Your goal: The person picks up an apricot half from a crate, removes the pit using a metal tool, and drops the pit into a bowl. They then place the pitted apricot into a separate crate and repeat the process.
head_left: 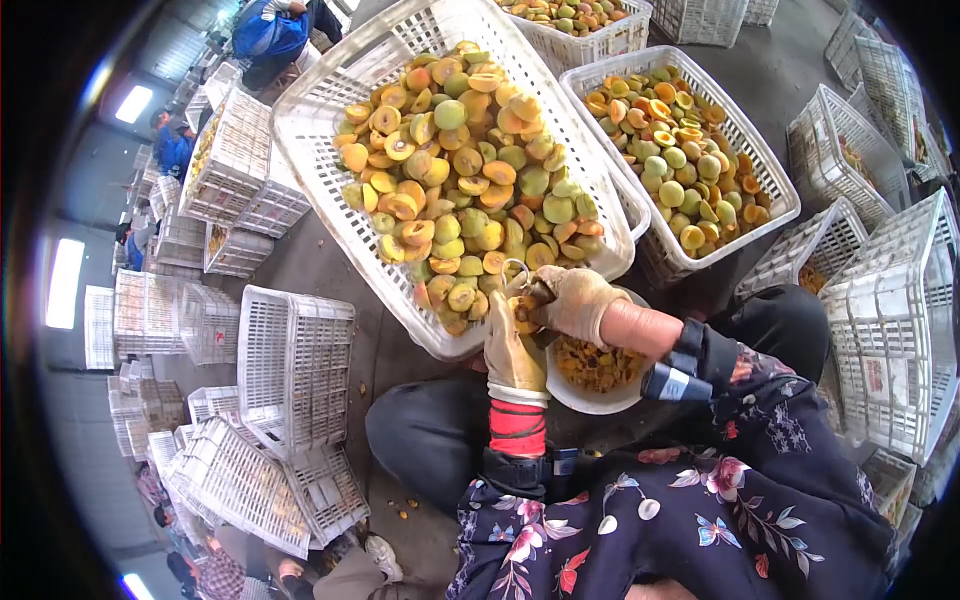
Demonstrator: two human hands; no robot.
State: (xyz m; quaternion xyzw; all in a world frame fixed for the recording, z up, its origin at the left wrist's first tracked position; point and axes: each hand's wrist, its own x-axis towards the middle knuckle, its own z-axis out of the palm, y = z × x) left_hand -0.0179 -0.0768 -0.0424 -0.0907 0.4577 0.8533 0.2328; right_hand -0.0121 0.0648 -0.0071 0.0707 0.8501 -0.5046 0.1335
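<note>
My left hand (513, 350), in a pale glove, is closed around a halved apricot-like fruit (523, 312) with its cut face showing. Gripped in my gloved right hand (580, 303) is a small dark-handled tool (540, 290), its end against the fruit; its exact kind is partly hidden by the fingers. A thin metal ring (515, 270) shows just above the fruit. Both hands meet at the near edge of a white crate (330, 100) heaped with halved fruit (460, 180). Below my right hand sits a white bowl (590, 402) holding brownish pits and scraps (600, 370).
A second crate (775, 205) of fruit halves stands to the right, another (625, 35) behind. Stacked white crates (295, 365) rise at the left, more crates (890, 330) at the right. Other people, one in blue (270, 35), are at the far left.
</note>
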